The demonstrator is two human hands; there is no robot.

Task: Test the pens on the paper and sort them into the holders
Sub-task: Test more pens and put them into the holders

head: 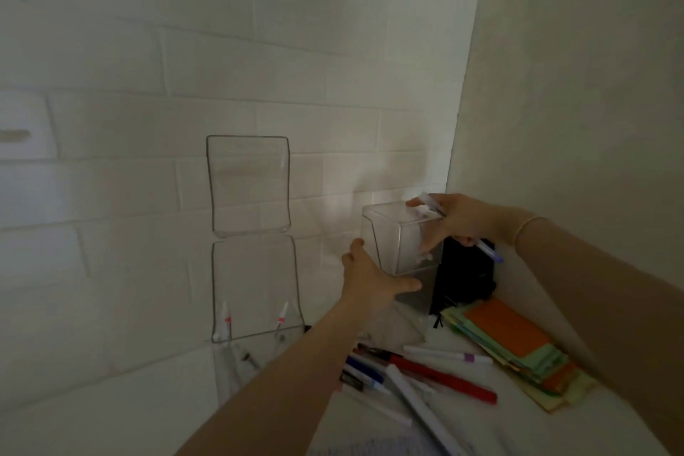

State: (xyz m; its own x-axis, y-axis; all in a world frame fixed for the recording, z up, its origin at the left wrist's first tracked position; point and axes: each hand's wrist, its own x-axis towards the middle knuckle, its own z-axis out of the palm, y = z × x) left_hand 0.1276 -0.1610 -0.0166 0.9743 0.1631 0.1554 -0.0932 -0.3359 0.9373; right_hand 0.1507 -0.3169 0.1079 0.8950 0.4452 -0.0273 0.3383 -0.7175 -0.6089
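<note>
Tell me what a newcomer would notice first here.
Both hands, left hand and right hand, hold a clear plastic box holder near the white brick wall. The right hand also grips a white pen with a blue cap. Loose coloured pens lie below.

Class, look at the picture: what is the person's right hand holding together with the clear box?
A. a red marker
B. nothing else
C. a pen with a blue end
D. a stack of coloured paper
C: the right hand grips the clear box with a blue-ended pen tucked in its fingers.
</note>
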